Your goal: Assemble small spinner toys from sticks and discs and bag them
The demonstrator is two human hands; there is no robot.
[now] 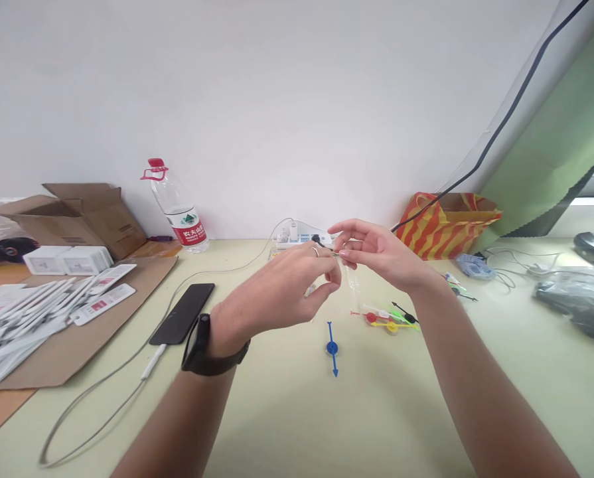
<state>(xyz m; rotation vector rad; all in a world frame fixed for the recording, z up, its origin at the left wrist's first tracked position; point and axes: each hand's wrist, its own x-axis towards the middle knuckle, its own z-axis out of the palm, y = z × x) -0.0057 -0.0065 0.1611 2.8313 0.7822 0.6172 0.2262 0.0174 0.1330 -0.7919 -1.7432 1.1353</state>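
Note:
A thin clear plastic bag (353,284) hangs between my hands above the table. My right hand (379,255) pinches its upper edge between thumb and fingers. My left hand (289,285), with a ring and a black wristband, is curled at the bag's other side; its fingertips are partly hidden behind the hand. On the table below lies a blue arrow spinner (332,348). To its right is a loose group of arrow spinners, among them a yellow spinner (392,326), a red spinner (371,317) and a black one, close to my right forearm.
A phone (183,313) with its charging cable lies left of my left wrist. Farther left are a cardboard box (90,216) and a pile of white strips (32,318). A water bottle (184,216), a power strip (301,234) and a red-yellow bag (441,229) stand along the wall.

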